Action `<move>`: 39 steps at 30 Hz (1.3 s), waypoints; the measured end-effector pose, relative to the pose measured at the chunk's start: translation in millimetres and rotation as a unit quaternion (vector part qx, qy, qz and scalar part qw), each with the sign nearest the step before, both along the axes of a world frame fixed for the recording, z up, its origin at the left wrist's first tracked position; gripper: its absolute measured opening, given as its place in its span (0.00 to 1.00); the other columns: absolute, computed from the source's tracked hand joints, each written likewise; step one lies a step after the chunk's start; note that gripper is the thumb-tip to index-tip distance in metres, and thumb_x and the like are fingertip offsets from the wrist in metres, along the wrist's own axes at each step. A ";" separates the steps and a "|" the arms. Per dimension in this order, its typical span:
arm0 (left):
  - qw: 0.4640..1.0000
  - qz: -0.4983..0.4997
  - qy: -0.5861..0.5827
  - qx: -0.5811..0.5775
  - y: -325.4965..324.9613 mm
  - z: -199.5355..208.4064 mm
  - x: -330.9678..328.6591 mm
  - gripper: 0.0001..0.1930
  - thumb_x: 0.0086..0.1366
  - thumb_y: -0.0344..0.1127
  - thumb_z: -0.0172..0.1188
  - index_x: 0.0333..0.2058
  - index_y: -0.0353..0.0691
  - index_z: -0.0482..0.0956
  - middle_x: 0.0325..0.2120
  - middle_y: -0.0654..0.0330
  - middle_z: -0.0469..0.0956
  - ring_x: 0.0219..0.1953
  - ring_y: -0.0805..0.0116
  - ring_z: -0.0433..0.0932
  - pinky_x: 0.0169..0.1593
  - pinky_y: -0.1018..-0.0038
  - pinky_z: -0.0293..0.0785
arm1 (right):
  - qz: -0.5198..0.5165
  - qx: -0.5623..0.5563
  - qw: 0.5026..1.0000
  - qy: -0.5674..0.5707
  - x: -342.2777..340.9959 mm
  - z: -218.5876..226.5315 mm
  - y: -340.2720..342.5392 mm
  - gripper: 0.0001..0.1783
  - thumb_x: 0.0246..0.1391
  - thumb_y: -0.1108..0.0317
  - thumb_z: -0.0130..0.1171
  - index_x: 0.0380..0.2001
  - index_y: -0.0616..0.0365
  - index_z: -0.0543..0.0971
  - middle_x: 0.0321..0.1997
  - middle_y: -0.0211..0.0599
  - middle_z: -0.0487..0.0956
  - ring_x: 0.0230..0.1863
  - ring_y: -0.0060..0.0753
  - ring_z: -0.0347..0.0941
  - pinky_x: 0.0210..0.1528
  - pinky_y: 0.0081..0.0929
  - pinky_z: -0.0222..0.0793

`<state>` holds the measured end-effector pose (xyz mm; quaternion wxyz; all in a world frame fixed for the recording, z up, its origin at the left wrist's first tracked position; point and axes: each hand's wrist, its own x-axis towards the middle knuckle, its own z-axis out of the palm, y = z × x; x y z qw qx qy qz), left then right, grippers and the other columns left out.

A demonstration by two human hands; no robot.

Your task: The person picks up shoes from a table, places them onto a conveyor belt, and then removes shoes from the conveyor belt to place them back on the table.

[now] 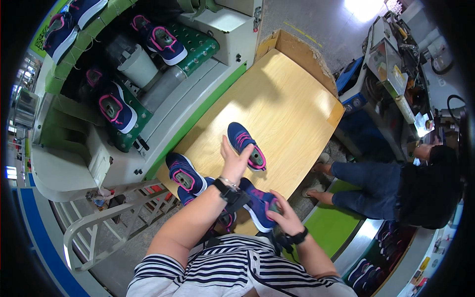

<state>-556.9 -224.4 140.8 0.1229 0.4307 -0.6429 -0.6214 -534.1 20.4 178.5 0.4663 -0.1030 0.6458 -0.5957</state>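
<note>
A navy sneaker with pink laces and a pink-edged collar (pixel 240 136) lies on the wooden tabletop. My left hand (pixel 233 161) is at its side, fingers spread, with one digit overlapping the shoe's edge; whether it touches cannot be told. Closer to my body, my right hand (pixel 287 218) grips a second navy sneaker (pixel 257 204) around the heel, its white sole facing my left. Another navy sneaker (pixel 185 174) sits at the table's left corner. Beneath my left forearm more navy shoe parts show, mostly hidden by the arm and wrist strap.
Left of the table stands a machine with a green belt (pixel 200 49) carrying several sneakers. A cardboard edge (pixel 307 52) borders the table's far end. A white metal rail (pixel 94 227) is at lower left. Another person (pixel 371 185) stands at right, near a green surface (pixel 331 218) and racked shoes.
</note>
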 end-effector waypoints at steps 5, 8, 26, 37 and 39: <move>0.995 0.026 -0.089 -0.019 38.9 -49.5 -25.7 0.65 0.48 0.53 0.75 0.71 0.39 0.36 0.69 0.36 0.39 0.72 0.43 0.41 0.73 0.60 0.43 | -0.053 0.059 0.983 0.166 -39.2 52.2 37.6 0.32 0.55 0.73 0.61 0.63 0.61 0.67 0.60 0.41 0.72 0.62 0.33 0.66 0.65 0.30 0.59; 0.998 0.024 -0.042 -0.040 41.9 -62.8 -27.3 0.58 0.47 0.36 0.70 0.71 0.40 0.39 0.68 0.36 0.44 0.70 0.41 0.47 0.72 0.60 0.46 | -0.153 0.075 0.953 0.252 -51.0 34.6 25.3 0.31 0.56 0.75 0.60 0.63 0.63 0.66 0.59 0.40 0.71 0.61 0.32 0.66 0.66 0.29 0.58; 0.929 0.204 0.305 -0.040 -97.5 176.1 97.2 0.42 0.57 0.22 0.60 0.69 0.41 0.51 0.56 0.56 0.66 0.55 0.67 0.69 0.61 0.71 0.65 | -0.212 -0.094 0.927 0.295 -116.8 9.7 -153.0 0.43 0.49 0.74 0.66 0.67 0.56 0.57 0.60 0.48 0.67 0.60 0.40 0.67 0.62 0.34 0.64; 0.912 0.301 0.193 -0.200 -135.5 140.9 91.0 0.39 0.59 0.29 0.65 0.67 0.37 0.56 0.63 0.49 0.52 0.65 0.57 0.58 0.68 0.66 0.53 | -0.057 -0.186 0.809 0.555 -157.1 91.5 -361.5 0.38 0.49 0.73 0.66 0.64 0.53 0.64 0.59 0.48 0.70 0.60 0.49 0.69 0.62 0.36 0.65; 0.910 0.300 0.183 -0.220 -137.1 141.7 94.6 0.39 0.59 0.29 0.64 0.67 0.37 0.55 0.63 0.48 0.52 0.65 0.58 0.57 0.68 0.66 0.53 | -0.060 -0.193 0.816 0.542 -157.6 90.7 -363.7 0.38 0.50 0.73 0.66 0.64 0.52 0.64 0.59 0.48 0.71 0.60 0.49 0.69 0.61 0.37 0.66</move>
